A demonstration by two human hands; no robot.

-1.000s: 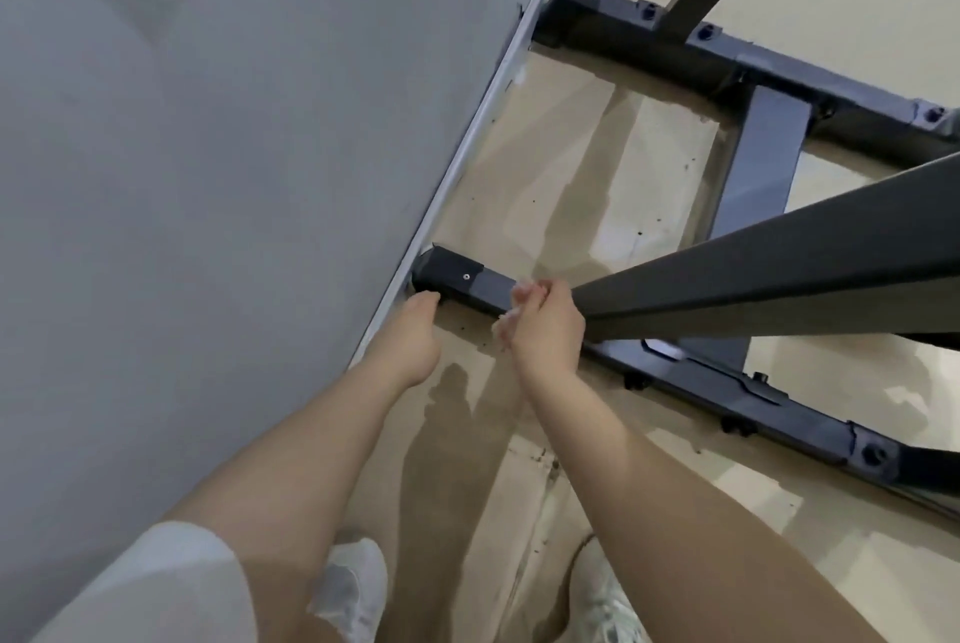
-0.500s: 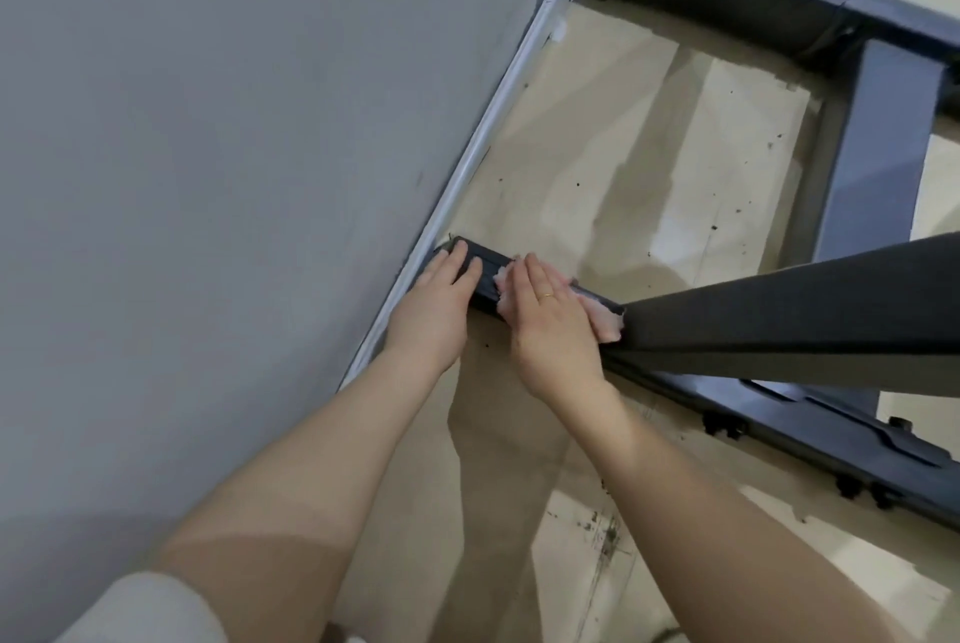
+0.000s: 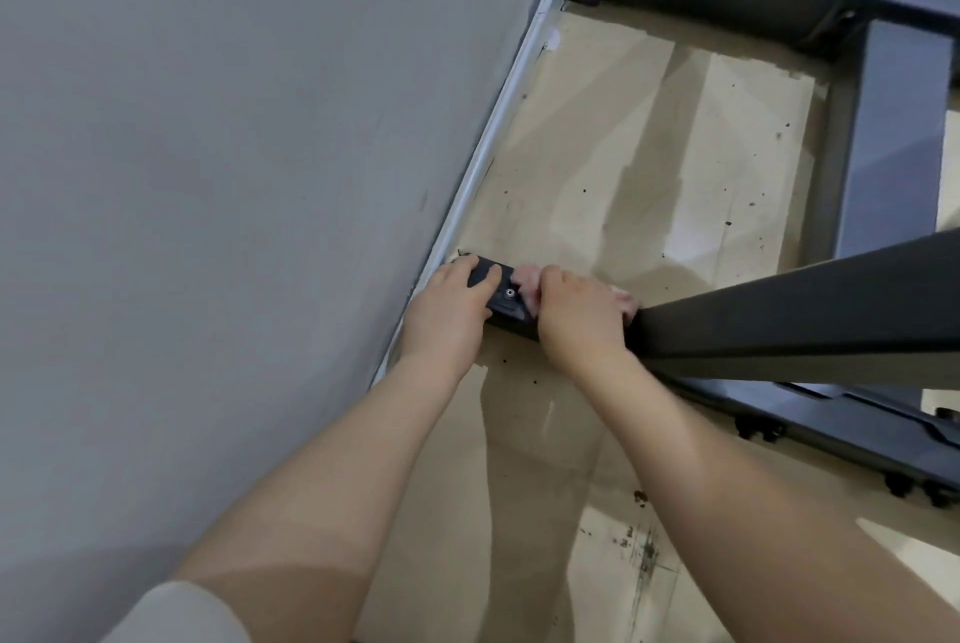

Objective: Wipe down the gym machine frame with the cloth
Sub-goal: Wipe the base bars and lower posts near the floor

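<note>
Hands meet at the centre of the frame, on the end of a dark base bar (image 3: 511, 307) of the gym machine frame (image 3: 893, 143), which touches the white skirting (image 3: 483, 164) of the grey wall (image 3: 234, 174). Left hand (image 3: 449, 315) grasps the end of this bar, with fingers curled over its top. Right hand (image 3: 579, 317) lies just beside it and presses a pale pink cloth (image 3: 527, 281) onto the bar, with fingers bent around the cloth. The cloth shows only at the fingertips and at the right edge of the hand. A thick black slanted beam (image 3: 810, 309) crosses from the right edge toward the right hand. Below, the beige floor (image 3: 623, 148) shows dark spots.
</note>
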